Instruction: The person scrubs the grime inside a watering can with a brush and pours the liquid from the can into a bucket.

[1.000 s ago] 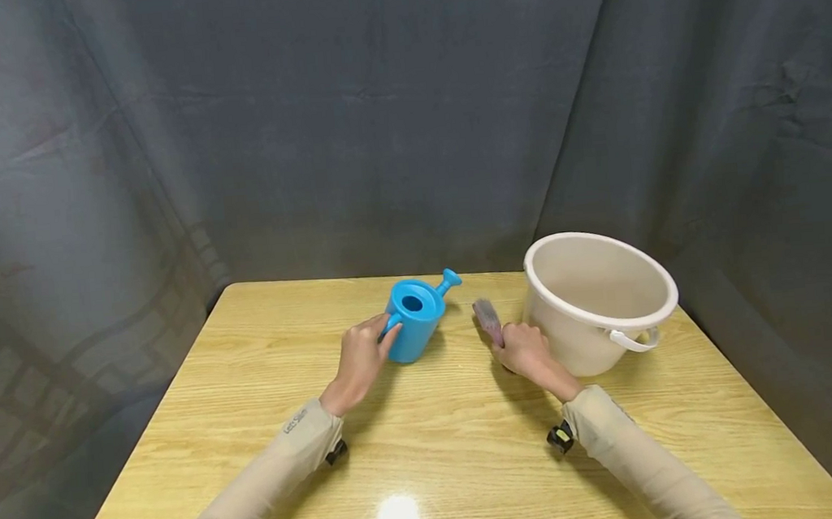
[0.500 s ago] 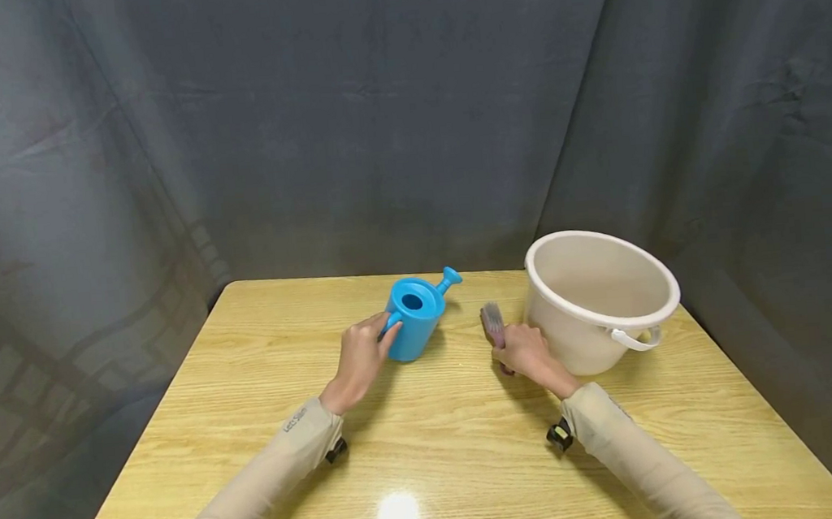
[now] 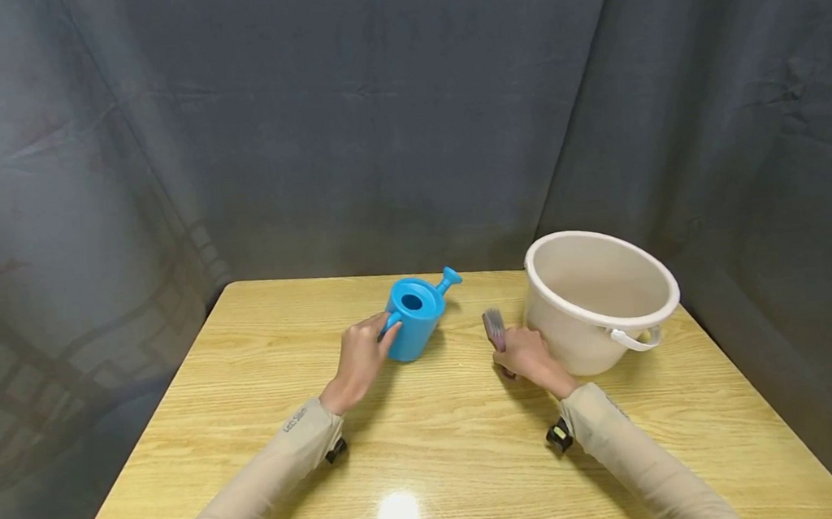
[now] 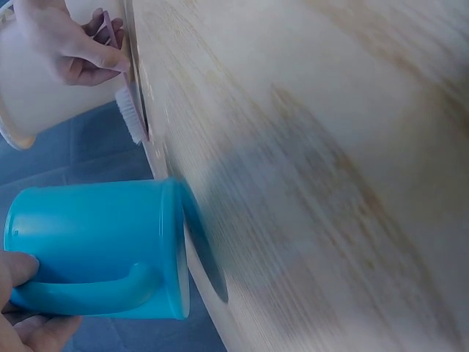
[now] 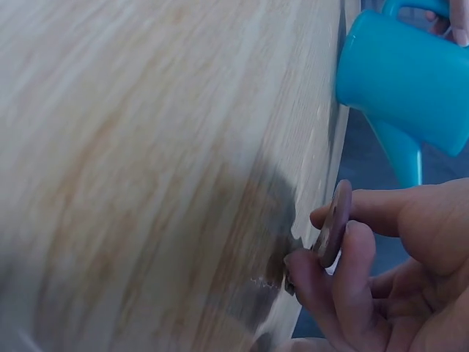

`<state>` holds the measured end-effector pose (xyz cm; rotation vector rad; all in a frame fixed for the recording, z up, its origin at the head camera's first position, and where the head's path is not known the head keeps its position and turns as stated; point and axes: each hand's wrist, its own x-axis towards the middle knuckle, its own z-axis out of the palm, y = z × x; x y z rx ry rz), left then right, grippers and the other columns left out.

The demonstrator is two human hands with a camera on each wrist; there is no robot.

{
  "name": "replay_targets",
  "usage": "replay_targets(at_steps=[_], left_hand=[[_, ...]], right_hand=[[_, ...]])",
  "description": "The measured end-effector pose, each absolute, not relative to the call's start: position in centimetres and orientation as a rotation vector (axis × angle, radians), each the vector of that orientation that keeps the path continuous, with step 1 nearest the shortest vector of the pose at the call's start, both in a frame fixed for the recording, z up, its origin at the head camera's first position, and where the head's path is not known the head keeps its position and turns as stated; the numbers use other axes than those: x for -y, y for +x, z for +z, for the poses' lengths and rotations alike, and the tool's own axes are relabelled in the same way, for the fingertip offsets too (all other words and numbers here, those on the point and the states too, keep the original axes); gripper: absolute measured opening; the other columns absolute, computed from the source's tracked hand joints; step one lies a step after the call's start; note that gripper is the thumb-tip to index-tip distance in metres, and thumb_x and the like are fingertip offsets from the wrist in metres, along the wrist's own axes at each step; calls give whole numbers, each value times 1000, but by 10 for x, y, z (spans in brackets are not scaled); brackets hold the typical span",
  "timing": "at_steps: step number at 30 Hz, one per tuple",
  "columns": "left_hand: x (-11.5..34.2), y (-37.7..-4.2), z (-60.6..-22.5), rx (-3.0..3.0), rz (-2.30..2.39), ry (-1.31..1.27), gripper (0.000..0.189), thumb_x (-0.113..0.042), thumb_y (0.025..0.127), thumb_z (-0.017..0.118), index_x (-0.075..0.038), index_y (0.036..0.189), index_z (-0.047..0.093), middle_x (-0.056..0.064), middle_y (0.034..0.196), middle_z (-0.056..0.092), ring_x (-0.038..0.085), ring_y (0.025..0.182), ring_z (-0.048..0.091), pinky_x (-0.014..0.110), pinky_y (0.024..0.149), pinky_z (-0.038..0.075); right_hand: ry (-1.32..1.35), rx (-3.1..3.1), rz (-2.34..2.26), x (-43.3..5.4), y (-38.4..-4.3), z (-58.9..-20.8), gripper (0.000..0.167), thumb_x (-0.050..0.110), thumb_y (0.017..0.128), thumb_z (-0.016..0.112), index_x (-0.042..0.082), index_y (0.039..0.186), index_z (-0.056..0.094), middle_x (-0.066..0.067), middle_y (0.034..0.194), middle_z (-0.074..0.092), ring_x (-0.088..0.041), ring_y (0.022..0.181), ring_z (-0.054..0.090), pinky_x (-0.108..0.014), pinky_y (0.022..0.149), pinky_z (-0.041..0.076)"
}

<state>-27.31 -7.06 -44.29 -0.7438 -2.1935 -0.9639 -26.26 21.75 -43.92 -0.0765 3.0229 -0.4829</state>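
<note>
My left hand (image 3: pixel 361 357) grips the handle of a blue watering can (image 3: pixel 419 328), whose spout points to the back right. In the left wrist view the can (image 4: pixel 95 227) stands upright with its base right at the tabletop, a shadow beside it. My right hand (image 3: pixel 528 352) pinches the handle of a small purple-pink brush (image 3: pixel 496 330). In the left wrist view, the pale bristles of the brush (image 4: pixel 130 117) face up, away from the table, and its back is close over the wood. Fingers and thumb hold the handle end (image 5: pixel 335 227) in the right wrist view.
A large off-white bucket (image 3: pixel 573 349) with a white handle (image 3: pixel 635 342) stands right beside my right hand. The wooden table (image 3: pixel 275 328) ends in front of a dark grey curtain (image 3: pixel 362 133), which also hangs at both sides.
The brush head, blurred a second ago, has shifted slightly right and toward me, and its bristles now show clearly. My left hand and the watering can have stayed in place.
</note>
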Motion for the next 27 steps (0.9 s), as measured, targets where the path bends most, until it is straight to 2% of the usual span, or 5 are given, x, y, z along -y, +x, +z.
replay_targets(at_steps=[14,21,27], left_hand=[[70,-273,-442,2211,-954,-721,7,-4,92,70,-1,86,68,14,85,72,27,80,73,41,69,59],[69,-271,-442,2215,-951,-719,7,-3,92,70,0,86,68,14,86,72,27,81,73,41,69,59],[69,-271,-442,2212,-947,-725,7,-4,92,70,1,88,69,15,86,72,28,80,73,41,68,60]], right_hand=[[-117,-3031,-397,-218,-262,-444,29,16,86,70,10,62,56,-5,60,57,-15,41,56,-31,46,47],[-124,-3010,-359,-216,-261,-444,31,17,88,69,13,58,63,2,52,57,-12,41,56,-30,49,47],[-125,-2997,-368,-216,-260,-441,31,17,89,68,12,60,62,2,51,57,-11,41,56,-29,48,48]])
